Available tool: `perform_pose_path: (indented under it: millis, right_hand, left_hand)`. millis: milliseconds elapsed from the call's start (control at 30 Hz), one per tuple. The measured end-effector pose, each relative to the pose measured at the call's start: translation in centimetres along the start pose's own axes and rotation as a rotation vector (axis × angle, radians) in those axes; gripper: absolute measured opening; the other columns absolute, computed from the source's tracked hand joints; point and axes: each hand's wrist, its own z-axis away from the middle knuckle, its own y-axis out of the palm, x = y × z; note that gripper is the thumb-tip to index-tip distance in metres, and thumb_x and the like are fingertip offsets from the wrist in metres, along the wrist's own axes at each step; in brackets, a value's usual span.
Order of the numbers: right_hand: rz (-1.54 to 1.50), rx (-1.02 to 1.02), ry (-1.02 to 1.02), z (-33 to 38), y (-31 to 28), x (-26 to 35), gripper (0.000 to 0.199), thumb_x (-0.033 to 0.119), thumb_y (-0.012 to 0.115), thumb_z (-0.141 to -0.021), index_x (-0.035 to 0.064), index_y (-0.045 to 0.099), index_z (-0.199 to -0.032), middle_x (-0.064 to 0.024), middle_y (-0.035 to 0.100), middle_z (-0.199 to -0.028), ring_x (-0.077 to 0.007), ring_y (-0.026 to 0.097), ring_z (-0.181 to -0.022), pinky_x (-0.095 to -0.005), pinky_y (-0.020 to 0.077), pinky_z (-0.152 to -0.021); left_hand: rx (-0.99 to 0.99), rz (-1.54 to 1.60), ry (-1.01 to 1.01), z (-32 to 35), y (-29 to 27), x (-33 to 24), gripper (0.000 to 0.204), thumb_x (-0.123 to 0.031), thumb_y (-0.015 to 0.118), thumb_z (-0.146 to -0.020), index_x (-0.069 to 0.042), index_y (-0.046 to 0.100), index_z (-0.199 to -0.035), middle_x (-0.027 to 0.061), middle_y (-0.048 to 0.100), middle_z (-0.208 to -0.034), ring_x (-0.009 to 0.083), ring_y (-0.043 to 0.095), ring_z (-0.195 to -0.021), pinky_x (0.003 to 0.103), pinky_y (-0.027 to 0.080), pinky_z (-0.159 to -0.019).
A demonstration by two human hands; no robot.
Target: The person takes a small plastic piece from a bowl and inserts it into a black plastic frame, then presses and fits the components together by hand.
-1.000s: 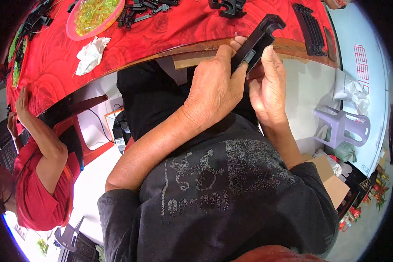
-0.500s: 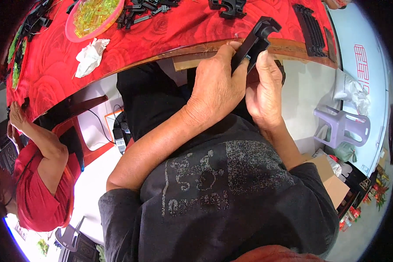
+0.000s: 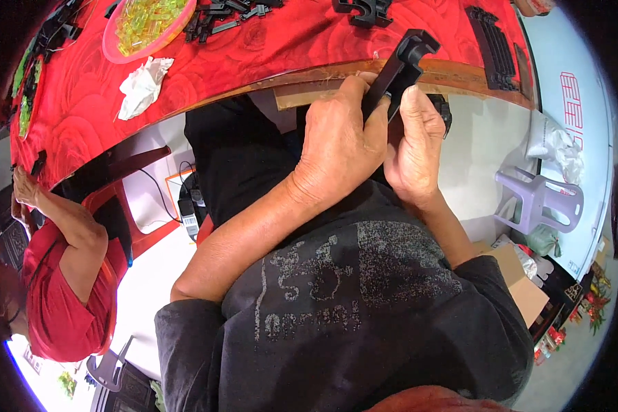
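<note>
Red rose-print tablecloth (image 3: 268, 51): loose black plastic parts (image 3: 200, 27), untouched. Channel-shaped black part (image 3: 398, 66), not yet set down: left hand (image 3: 341, 134) gripping, fingers closed; right hand (image 3: 415, 147), grip unclear.

A crumpled white tissue (image 3: 143, 89) lies on the red rose-patterned tablecloth (image 3: 268, 49).

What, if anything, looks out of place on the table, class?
The crumpled white tissue on the red tablecloth, near the table's edge: it looks like litter beside the pink bowl. No clear spill or damage stands out.
</note>
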Motion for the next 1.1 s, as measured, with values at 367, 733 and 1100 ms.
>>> perform_pose_path:
  millis: [367, 733, 1100]
  right_hand:
    - [-0.054, -0.052, -0.006, 0.0, 0.7, 0.4, 0.022, 0.024, 0.056, -0.104, 0.0039, 0.066, -0.105, 0.0019, 0.066, -0.091, -0.0057, 0.058, -0.076, -0.0223, 0.0482, -0.070]
    - [-0.002, -0.023, 0.034, 0.2, 0.3, 0.3, 0.024, 0.028, 0.057, -0.104, 0.0054, 0.065, -0.105, 0.0065, 0.058, -0.085, -0.0029, 0.051, -0.075, -0.0224, 0.0443, -0.069]
    - [-0.014, 0.044, -0.013, 0.5, 1.0, 0.8, 0.038, 0.029, 0.052, -0.105, -0.0055, 0.063, -0.117, -0.0115, 0.069, -0.113, -0.0117, 0.063, -0.089, -0.0261, 0.0511, -0.077]
  left_hand:
    - [0.068, 0.071, -0.037, -0.4, 0.0, 0.4, 0.024, -0.010, 0.061, -0.094, 0.004, 0.062, -0.114, 0.0110, 0.067, -0.071, 0.0130, 0.065, -0.058, 0.029, 0.050, -0.053]
    - [0.054, 0.062, -0.062, -0.4, -0.4, -0.2, 0.022, -0.007, 0.060, -0.091, 0.005, 0.062, -0.109, 0.0129, 0.068, -0.077, 0.0159, 0.066, -0.066, 0.032, 0.051, -0.060]
    - [0.065, 0.120, -0.045, -0.1, -0.3, 0.1, 0.021, -0.006, 0.061, -0.091, 0.005, 0.062, -0.109, 0.0083, 0.065, -0.074, 0.0098, 0.062, -0.063, 0.028, 0.050, -0.056]
